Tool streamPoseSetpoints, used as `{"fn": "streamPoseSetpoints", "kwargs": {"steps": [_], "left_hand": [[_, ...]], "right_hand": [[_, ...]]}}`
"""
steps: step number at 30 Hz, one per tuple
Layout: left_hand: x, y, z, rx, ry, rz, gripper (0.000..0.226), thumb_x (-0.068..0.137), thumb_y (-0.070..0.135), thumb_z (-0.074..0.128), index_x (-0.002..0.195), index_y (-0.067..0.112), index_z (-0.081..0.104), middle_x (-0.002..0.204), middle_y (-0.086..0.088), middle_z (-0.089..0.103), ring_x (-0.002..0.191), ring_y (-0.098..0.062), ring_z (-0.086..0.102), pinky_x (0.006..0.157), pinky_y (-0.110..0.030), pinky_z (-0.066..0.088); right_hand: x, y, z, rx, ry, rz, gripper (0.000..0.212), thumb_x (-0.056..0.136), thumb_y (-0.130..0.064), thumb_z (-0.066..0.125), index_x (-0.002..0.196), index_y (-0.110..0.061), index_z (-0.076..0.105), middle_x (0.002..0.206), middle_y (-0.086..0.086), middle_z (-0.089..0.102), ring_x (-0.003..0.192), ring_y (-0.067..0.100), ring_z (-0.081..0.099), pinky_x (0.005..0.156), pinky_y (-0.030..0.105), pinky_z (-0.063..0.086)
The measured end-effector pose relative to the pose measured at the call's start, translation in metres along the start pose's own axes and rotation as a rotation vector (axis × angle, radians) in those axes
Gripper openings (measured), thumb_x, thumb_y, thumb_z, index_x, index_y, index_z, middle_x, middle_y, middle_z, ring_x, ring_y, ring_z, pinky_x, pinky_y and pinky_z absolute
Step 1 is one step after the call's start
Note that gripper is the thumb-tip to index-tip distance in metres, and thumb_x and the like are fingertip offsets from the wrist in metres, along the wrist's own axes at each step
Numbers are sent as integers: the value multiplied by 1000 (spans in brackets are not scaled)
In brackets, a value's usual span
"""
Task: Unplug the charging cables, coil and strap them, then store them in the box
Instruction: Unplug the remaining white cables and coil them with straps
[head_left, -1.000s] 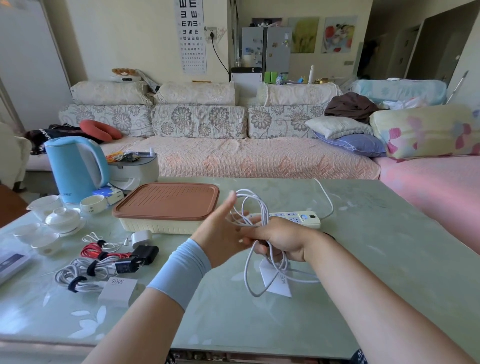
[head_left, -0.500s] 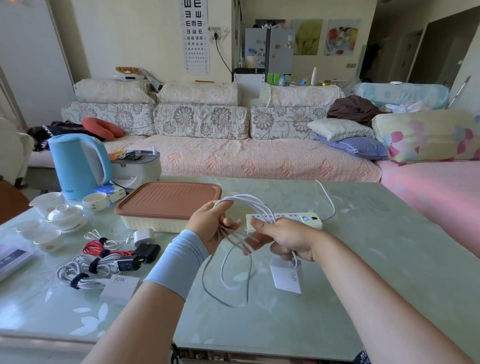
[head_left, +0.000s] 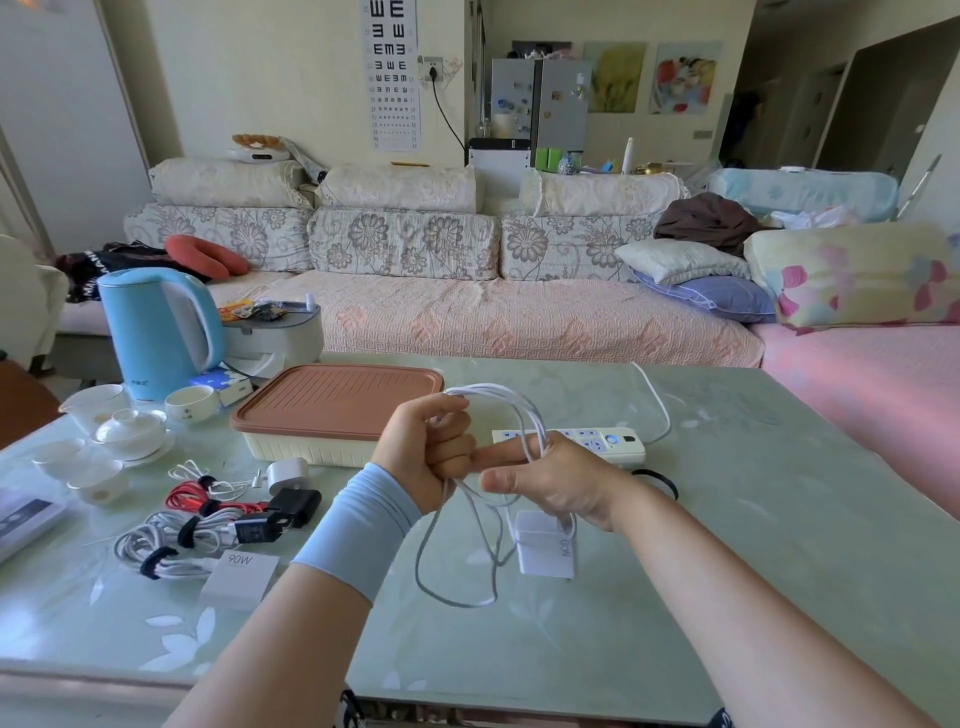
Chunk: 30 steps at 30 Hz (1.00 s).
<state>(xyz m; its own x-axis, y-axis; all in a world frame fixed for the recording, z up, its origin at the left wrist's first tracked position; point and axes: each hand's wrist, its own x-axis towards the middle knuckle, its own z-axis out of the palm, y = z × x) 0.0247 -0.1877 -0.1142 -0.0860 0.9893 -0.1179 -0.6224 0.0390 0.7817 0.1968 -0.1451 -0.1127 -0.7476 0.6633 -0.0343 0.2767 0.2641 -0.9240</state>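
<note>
My left hand (head_left: 434, 451) grips a bundle of white cable loops (head_left: 457, 571) above the table, fingers curled around them. My right hand (head_left: 550, 480) holds the same cable, the loop passing over its extended forefinger. The lower loops hang down toward the table. A white charger brick (head_left: 545, 545) lies on the table just below my right hand, joined to the cable. The cream box with a brown ribbed lid (head_left: 337, 402) stands shut behind my left hand. A white power strip (head_left: 597, 441) lies behind my right hand.
At the left lie strapped coils: white cables (head_left: 161, 543), a red cable (head_left: 200, 501), black plugs (head_left: 293, 506), a white 90W charger (head_left: 239, 577). A black strap (head_left: 657, 480) lies right of my right wrist. A blue kettle (head_left: 156, 332) and tea cups (head_left: 130, 431) stand at the far left.
My left hand went from open beside the loops to gripping them. The loops now hang lower between both hands, and my right hand shifted slightly right with its forefinger through the top loop.
</note>
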Motion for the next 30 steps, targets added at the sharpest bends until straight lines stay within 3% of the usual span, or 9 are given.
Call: {"fn": "streamPoseSetpoints", "kwargs": {"steps": [4, 7, 10, 14, 17, 19, 22, 27, 30], "left_hand": [[-2, 11, -6, 161, 117, 217, 37, 81, -7, 42, 61, 22, 30, 50, 7, 20, 38, -7, 12, 41, -18, 5], [-6, 11, -5, 189, 128, 295, 37, 78, -12, 38, 60, 20, 35, 51, 6, 23, 41, -8, 13, 45, -19, 5], [-7, 5, 0, 55, 89, 290, 32, 71, -9, 40, 59, 20, 37, 51, 7, 19, 42, -9, 8, 44, -20, 4], [-6, -4, 10, -140, 48, 289, 29, 63, -3, 43, 54, 21, 30, 48, 8, 18, 46, -11, 4, 42, -20, 3], [-5, -7, 13, -226, 52, 283, 29, 65, -2, 40, 50, 21, 29, 47, 7, 19, 46, -10, 4, 44, -22, 3], [-5, -4, 12, -246, 69, 273, 30, 65, -1, 39, 47, 21, 29, 46, 8, 18, 47, -10, 4, 46, -23, 2], [-8, 7, 9, -167, 161, 241, 30, 64, -4, 38, 49, 21, 29, 47, 7, 18, 45, -10, 5, 45, -23, 2], [-9, 23, -4, 152, 367, 320, 34, 73, -12, 35, 58, 18, 28, 46, 4, 21, 37, -11, 14, 42, -16, 10], [-10, 26, -9, 178, 392, 316, 35, 73, -13, 35, 58, 18, 29, 48, 4, 20, 40, -11, 13, 41, -16, 11]], "right_hand": [[-4, -9, 2, -300, -183, 199, 32, 86, -49, 69, 90, -19, 78, 67, -17, 72, 49, -2, 46, 55, 18, 32], [-6, -13, 10, -430, -275, 331, 40, 81, -63, 64, 108, -34, 70, 84, -9, 77, 65, 6, 46, 62, 23, 33], [-2, -9, 14, -388, -204, 271, 44, 79, -56, 72, 119, -38, 63, 83, -12, 76, 90, -8, 59, 84, 18, 39], [-2, -5, 21, -228, -111, 164, 35, 73, -32, 85, 106, -26, 74, 72, -16, 67, 70, -4, 65, 73, 13, 45], [-2, -8, 32, -208, -133, 78, 24, 75, -27, 84, 97, -20, 77, 88, -11, 75, 82, -1, 67, 79, 12, 50], [1, -8, 38, -221, -101, 59, 19, 77, -29, 81, 90, -17, 75, 85, -8, 74, 76, 3, 63, 76, 17, 48], [3, -5, 39, -271, -48, 90, 27, 77, -31, 77, 85, -7, 69, 73, -2, 61, 67, 9, 48, 67, 25, 42], [7, -8, 27, -416, 63, 112, 18, 78, -39, 63, 73, -27, 76, 79, -6, 70, 77, 13, 61, 72, 29, 47], [6, -12, 23, -361, -105, 148, 30, 87, -43, 60, 68, -22, 70, 83, -13, 74, 77, 7, 59, 74, 28, 43]]}}
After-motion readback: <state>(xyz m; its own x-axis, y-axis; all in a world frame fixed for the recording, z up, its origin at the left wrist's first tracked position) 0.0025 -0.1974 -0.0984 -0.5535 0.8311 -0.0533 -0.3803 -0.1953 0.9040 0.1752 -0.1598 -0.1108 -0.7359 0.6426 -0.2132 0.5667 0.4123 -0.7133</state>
